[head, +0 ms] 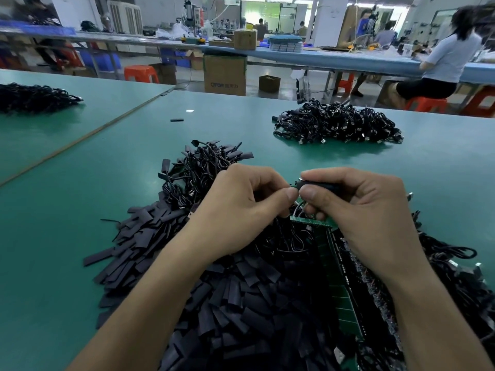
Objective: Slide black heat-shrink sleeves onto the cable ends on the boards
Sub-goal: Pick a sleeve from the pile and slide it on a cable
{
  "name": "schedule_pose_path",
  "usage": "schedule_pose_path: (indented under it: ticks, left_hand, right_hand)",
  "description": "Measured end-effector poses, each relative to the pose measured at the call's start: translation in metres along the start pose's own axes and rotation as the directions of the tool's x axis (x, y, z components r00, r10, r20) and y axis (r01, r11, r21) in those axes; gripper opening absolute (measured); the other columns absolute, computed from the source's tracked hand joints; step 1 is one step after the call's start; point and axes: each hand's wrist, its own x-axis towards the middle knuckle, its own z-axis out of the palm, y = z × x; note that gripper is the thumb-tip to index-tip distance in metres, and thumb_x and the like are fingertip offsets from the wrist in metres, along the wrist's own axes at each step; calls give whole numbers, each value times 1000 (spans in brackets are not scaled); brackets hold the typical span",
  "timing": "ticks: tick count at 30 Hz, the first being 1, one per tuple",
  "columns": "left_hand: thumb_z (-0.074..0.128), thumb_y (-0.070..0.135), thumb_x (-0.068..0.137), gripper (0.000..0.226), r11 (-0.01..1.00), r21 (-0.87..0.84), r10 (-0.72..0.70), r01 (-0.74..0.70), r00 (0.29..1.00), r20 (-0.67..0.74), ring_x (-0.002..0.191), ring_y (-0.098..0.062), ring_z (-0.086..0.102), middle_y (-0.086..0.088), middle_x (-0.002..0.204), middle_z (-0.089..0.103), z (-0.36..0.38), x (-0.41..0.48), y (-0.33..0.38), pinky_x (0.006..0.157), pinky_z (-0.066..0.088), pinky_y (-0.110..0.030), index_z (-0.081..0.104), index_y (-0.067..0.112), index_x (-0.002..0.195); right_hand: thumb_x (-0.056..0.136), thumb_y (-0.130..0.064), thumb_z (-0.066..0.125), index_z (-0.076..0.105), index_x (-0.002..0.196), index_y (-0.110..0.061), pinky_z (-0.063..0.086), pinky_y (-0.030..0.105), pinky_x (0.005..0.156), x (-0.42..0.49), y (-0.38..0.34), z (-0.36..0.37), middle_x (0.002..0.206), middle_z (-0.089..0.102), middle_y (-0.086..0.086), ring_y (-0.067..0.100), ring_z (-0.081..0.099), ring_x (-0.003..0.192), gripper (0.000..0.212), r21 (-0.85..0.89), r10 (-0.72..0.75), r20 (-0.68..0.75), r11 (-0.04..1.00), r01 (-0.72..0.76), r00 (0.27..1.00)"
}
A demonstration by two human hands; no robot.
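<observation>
My right hand (356, 204) pinches a black heat-shrink sleeve (318, 184) between thumb and fingers. My left hand (241, 207) meets it fingertip to fingertip, its fingers curled around a thin black cable end that is mostly hidden. Both hands hover over a green strip of circuit boards (334, 277) with thin wires at its top end. A large heap of loose black sleeves (214, 303) lies under my forearms. Sleeved cables (203, 167) are piled just beyond my left hand.
Another pile of black cables with metal plugs (337, 124) lies at the far right of the green table (80, 210). A third pile (34, 97) sits far left. One stray sleeve (176, 120) lies mid-table. A seated person (442, 62) works behind.
</observation>
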Motion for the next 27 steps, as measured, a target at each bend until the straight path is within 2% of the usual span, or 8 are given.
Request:
schedule_pose_path:
  ticks: [2,4,7,10,14,22,24,27]
  left_hand:
    - [69,25,93,19,1000,-22,2,-2,1000,-31,57,-19,63,6,64,71,2,0,0,52,48,-30,74,17,76]
    - [69,24,92,19,999,-44,-7,5,998,-57,54,-12,64,6,64,71,4,-1,1,51,49,-24,74,16,76]
    - [70,20,92,17,996,-91,-22,13,995,-94,53,-6,65,4,65,73,8,-1,3,53,48,-16,74,14,76]
    - [71,21,92,17,994,-106,6,-20,992,-130,55,-8,67,4,64,72,11,-2,5,55,54,-23,75,16,76]
    - [70,20,93,17,989,-135,37,-64,979,-200,53,-5,66,5,63,72,12,-2,7,53,48,-17,76,14,79]
    - [69,19,94,16,989,-109,69,-99,965,-251,53,-4,66,4,65,73,16,-2,4,53,49,-18,77,12,82]
    - [69,20,94,16,990,-101,68,-96,967,-246,54,-4,66,5,64,72,15,-2,3,53,49,-18,77,13,82]
    - [70,21,94,16,991,-101,60,-85,971,-232,54,-4,66,5,63,72,14,-1,3,53,48,-18,77,15,81]
  right_hand:
    - [77,-15,81,72,103,-28,55,15,62,-1,-1,5,78,76,-8,7,71,65,30,-10,-17,-107,1000,16,994]
    - [76,-20,84,67,106,-34,56,17,64,-1,-1,10,81,77,-10,9,74,70,37,-20,-30,-217,999,27,976]
    - [81,-16,82,66,104,-31,57,19,67,-1,1,18,81,77,-10,10,74,72,32,21,-44,-306,998,53,951]
    - [87,-14,77,65,115,-30,58,19,72,-4,2,31,84,77,-12,8,75,78,34,60,-51,-317,995,74,947]
    - [87,-18,76,63,120,-39,58,21,79,-6,1,38,88,78,-11,9,75,85,42,122,-52,-312,988,95,949]
    - [84,-18,76,64,120,-40,57,19,75,-6,1,40,91,78,-8,10,75,85,44,169,-51,-288,980,103,956]
    - [85,-18,76,64,121,-41,58,23,77,-5,0,40,92,78,-7,10,75,86,45,152,-53,-289,983,100,956]
    - [87,-25,74,60,129,-40,59,37,85,-6,-1,38,92,78,-10,11,75,90,47,83,-54,-263,993,78,963]
